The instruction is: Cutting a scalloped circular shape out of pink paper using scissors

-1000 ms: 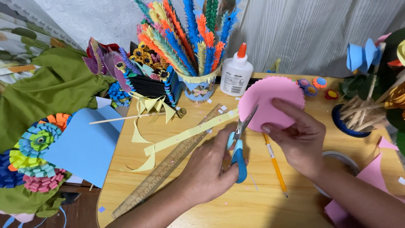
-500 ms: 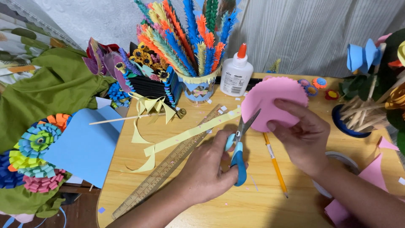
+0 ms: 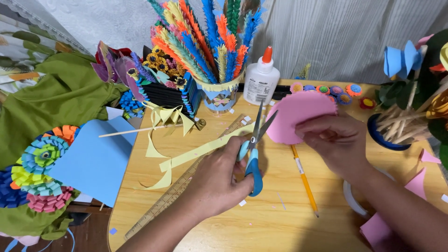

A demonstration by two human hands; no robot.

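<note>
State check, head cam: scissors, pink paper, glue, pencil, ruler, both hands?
scissors: blades open, held by left hand
pink paper disc: lifted off the table, pinched by right hand
glue bottle: upright, orange cap on
pencil: lying flat on the table, untouched
ruler: lying flat, partly under the left hand

Scissors lie between ruler left and pencil right.

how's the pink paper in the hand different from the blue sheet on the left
The pink paper is cut roughly round with a wavy edge; the blue sheet is straight-edged and looks larger. The pink paper is held up off the table by the right hand, beside the open scissors in the left hand; the blue sheet lies flat, untouched. Both look like plain coloured craft paper.
</note>
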